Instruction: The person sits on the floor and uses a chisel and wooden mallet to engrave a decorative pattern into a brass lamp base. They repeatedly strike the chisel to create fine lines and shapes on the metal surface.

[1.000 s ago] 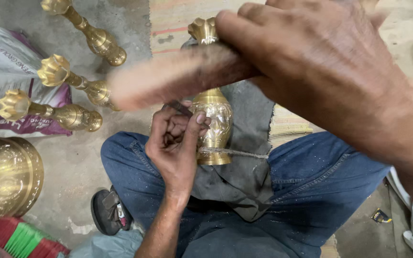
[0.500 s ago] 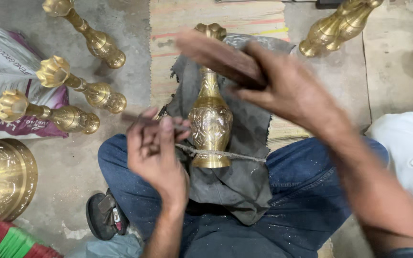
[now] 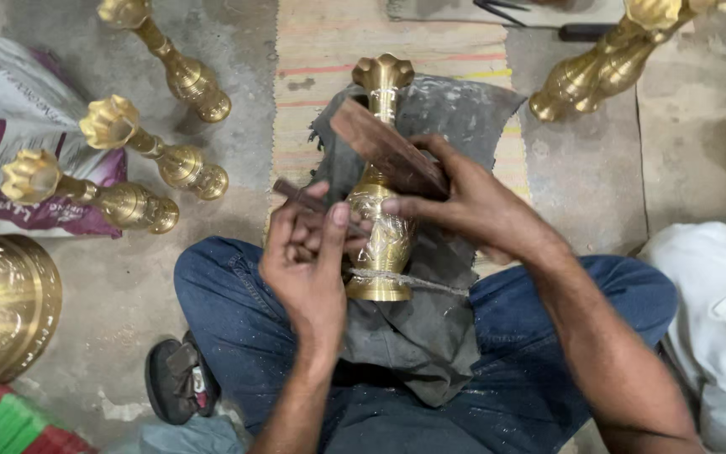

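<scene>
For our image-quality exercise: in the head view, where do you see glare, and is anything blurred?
Head view: glare glints on the brass vase and the brass bowl at left; both hands, left hand and right hand, look sharp; light is soft, shadows faint.

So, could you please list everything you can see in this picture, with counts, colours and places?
brass vase: one, gold, on the lap
wooden block: one, brown, in the right hand
thin tool: one, dark, in the left hand
grey cloth: one, under the vase
brass vases: three, gold, floor at left
brass vases: two or so, top right
brass vessel: one, far left
striped mat: one, floor
white cloth: right
left hand
right hand
</scene>
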